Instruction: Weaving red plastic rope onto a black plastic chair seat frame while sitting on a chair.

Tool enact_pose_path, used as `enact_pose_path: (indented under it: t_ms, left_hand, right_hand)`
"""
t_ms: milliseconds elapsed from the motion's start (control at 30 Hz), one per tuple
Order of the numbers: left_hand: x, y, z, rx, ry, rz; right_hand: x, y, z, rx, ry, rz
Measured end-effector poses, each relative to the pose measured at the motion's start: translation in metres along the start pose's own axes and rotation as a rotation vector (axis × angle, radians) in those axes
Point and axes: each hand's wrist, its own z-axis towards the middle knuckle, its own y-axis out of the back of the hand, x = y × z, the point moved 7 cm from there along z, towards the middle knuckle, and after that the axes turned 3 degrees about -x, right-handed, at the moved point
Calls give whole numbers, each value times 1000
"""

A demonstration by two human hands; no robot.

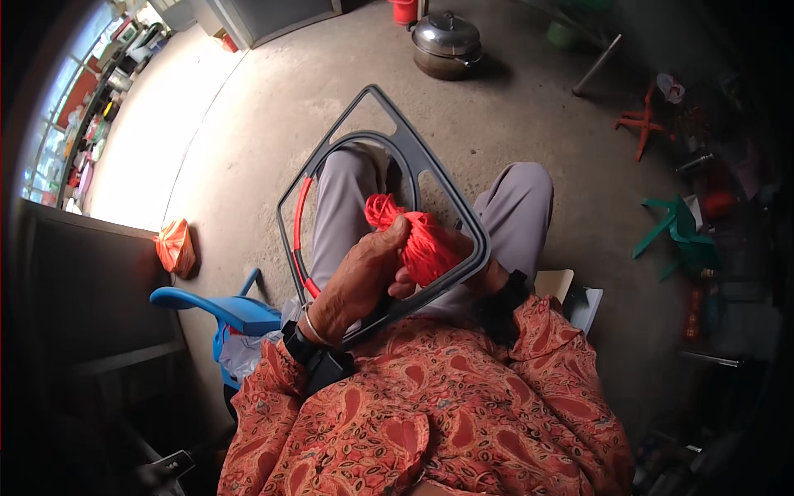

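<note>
A bundle of red cord (432, 252) is gripped by my left hand (364, 263), its thumb pressed on top near the narrow end. Loose loops of the cord stick out past the thumb. My right hand (488, 274) comes from behind the bundle's right side; its fingers are hidden by the cord and the frame. Across my lap, tilted, rests a dark grey frame (452, 192), squarish outside with a round ring inside. Red wrapping (303, 211) covers part of the ring's left side, with a dark gap lower down. Both forearms reach inside or against the frame's near edge.
A blue plastic chair (236, 312) with a clear bag stands at my left, near an orange bag (175, 248). Ahead on the concrete floor sits a lidded metal pot (447, 45). At right are a green stool (685, 236) and a red-legged item (643, 122).
</note>
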Motion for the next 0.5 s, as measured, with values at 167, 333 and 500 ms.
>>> enact_pose_path:
  t_ms: [167, 333, 500]
  left_hand:
    - [15, 4, 10, 138, 35, -157]
    - [25, 7, 16, 337, -4, -240]
    - [21, 2, 12, 217, -8, -125]
  right_hand:
    - [-13, -8, 9, -96, -216, 378]
    - [-28, 20, 10, -95, -155, 143]
    - [5, 3, 18, -145, 20, 291]
